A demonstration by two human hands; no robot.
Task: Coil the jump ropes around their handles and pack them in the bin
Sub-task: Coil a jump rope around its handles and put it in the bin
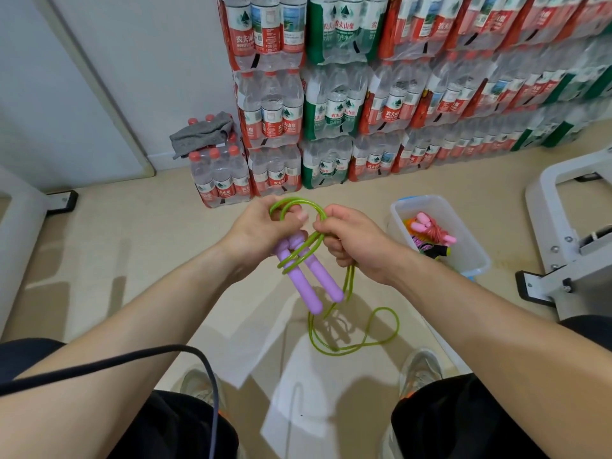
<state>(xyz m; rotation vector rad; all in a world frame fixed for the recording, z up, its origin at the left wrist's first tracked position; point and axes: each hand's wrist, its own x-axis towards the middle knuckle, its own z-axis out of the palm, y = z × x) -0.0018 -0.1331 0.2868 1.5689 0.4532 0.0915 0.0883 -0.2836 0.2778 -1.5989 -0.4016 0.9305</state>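
Coiling green rope (347, 329) round purple handles (309, 279) gripped by left hand (261, 231), right hand (356, 241) pinching rope; next loops, then bin (477, 256) at three o'clock.

A green rope (348, 283) partly wound round purple handles (302, 286).
The left grip (261, 226) holds both purple handles side by side, loops arching over its fingers; the right grip (354, 241) pinches the green rope beside them, slack trailing to the floor (132, 260) near a clear bin (473, 256).

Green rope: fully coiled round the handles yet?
Partly. A few turns of green rope cross the purple handles; the rest hangs loose below the right hand.
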